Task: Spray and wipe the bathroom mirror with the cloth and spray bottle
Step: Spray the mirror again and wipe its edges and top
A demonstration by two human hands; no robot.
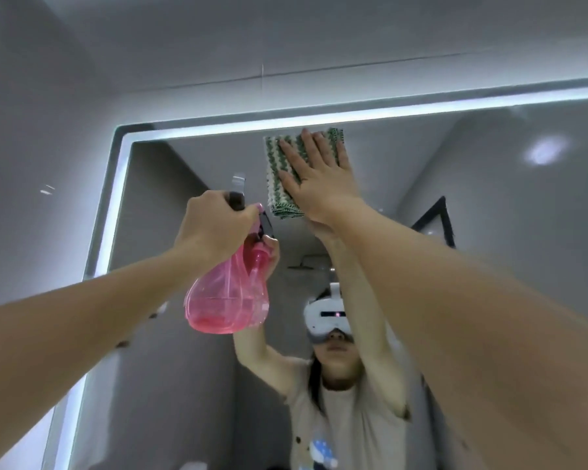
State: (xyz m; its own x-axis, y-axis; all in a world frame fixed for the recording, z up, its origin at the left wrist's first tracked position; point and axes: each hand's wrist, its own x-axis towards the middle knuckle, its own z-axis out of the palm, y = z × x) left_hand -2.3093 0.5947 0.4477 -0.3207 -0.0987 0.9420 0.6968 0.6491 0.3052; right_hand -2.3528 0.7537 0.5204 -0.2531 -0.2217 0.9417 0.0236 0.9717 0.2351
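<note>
Pink translucent plastic forms the spray bottle [230, 293], which we hold in our left hand [214, 228], raised in front of the bathroom mirror [489, 205]. The fingers curl round the bottle's neck and trigger head, clamped on it. The nozzle sits at the upper end of the grip, but we cannot tell whether it is aimed squarely at the glass. The bottle hangs below the fist, just left of the cloth, probably to keep it ready for another spray without setting it down.

Our right hand [319, 178] lies flat on the green and white cloth [287, 171], fingers straight and spread, pressing it against the glass just below the lit strip [353, 114] at the mirror's upper edge. The open palm likely spreads pressure over the whole cloth, so a broad patch is wiped per stroke. The cloth's position high on the mirror suggests we are working the upper edge; we judge most of the glass below is still to be done.

Only a shallow layer of liquid shows at the bottom of the bottle; the rest looks empty. The supply appears low, so we should spray sparingly.

The mirror reflects the person with both arms raised and a white headset [326, 315].
</note>
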